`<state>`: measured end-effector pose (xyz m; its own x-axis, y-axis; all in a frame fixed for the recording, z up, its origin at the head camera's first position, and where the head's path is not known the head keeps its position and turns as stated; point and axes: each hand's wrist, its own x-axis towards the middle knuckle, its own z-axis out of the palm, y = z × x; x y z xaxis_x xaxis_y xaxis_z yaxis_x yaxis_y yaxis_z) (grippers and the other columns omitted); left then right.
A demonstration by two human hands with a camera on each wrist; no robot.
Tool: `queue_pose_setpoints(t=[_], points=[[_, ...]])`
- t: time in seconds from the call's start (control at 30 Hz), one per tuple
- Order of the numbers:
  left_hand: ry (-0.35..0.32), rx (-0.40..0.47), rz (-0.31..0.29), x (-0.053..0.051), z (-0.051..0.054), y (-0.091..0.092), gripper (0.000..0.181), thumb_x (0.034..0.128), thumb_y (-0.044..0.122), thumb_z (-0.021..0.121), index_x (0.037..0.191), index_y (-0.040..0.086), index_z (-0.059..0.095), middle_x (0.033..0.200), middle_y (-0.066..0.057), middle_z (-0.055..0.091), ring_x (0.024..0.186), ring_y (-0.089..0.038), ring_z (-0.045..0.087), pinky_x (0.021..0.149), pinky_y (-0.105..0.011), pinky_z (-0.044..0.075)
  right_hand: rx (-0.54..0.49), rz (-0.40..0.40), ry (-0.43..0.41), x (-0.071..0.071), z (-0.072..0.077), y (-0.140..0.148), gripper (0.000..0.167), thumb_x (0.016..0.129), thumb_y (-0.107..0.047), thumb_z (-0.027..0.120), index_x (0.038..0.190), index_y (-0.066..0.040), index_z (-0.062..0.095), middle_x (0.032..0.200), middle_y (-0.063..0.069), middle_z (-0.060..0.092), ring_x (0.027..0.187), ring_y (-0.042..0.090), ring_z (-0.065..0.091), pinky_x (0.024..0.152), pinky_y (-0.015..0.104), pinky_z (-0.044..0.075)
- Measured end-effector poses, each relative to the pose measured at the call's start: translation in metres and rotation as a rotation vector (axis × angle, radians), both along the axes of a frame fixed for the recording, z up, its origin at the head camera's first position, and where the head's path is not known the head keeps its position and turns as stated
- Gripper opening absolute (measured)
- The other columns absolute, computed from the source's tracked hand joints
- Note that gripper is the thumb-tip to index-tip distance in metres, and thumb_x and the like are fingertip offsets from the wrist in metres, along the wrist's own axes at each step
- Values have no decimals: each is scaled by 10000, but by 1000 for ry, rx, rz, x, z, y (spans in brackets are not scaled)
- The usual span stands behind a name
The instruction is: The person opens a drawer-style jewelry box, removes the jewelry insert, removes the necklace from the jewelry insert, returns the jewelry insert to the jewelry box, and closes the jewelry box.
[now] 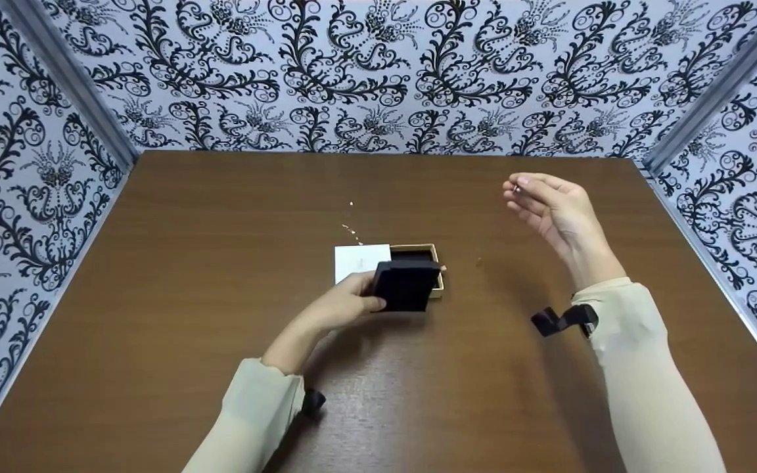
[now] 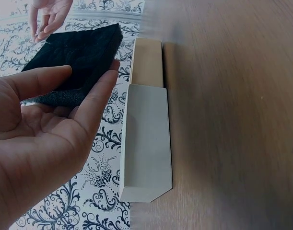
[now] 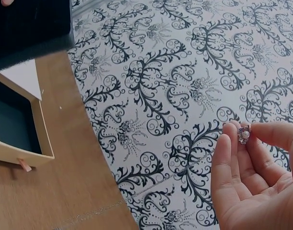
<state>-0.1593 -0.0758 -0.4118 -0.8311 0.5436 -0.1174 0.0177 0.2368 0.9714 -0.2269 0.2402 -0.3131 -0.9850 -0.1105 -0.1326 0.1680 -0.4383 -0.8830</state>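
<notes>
My left hand (image 1: 342, 303) holds a black foam pad (image 1: 407, 287) by its left side, raised above the box; in the left wrist view the thumb lies on the pad (image 2: 76, 57) and the fingers are under it. Up at the right, my right hand (image 1: 562, 220) pinches a small silvery pendant (image 3: 243, 134) with a pearl and clear stones between thumb and fingertips. A thin chain (image 3: 160, 181) runs from near that hand down to the lower left. Below the pad, a white box sleeve (image 1: 360, 259) has its tan drawer (image 1: 436, 253) partly pulled out, dark inside.
A small ribbon tab (image 3: 24, 165) sticks out of the drawer's end. Several tiny white bits (image 1: 352, 230) lie on the brown table (image 1: 221, 249) behind the box. Patterned walls (image 1: 378, 72) stand at the back and both sides.
</notes>
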Motion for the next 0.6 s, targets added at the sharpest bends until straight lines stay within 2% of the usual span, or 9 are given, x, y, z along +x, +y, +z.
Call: queue_pose_setpoints(t=[0.27,0.6], points=[[-60,27,-12,0,0,-3,462,923,-60,471,1380,-127,462,1348,-290,582,1260,-377,588,1070,-404,499,44,-33,-3,-7,-4,9,62,893,-49,717,937,-19,749,887,87,771,817,169,745,784,243,610],[-19,26,1,-1,-3,-3,433,898,-56,493,1321,-152,501,1278,-310,616,1152,-287,630,977,-314,526,76,-33,-61,-10,-23,21,58,905,-56,703,922,-36,756,872,76,773,812,163,753,781,235,610]])
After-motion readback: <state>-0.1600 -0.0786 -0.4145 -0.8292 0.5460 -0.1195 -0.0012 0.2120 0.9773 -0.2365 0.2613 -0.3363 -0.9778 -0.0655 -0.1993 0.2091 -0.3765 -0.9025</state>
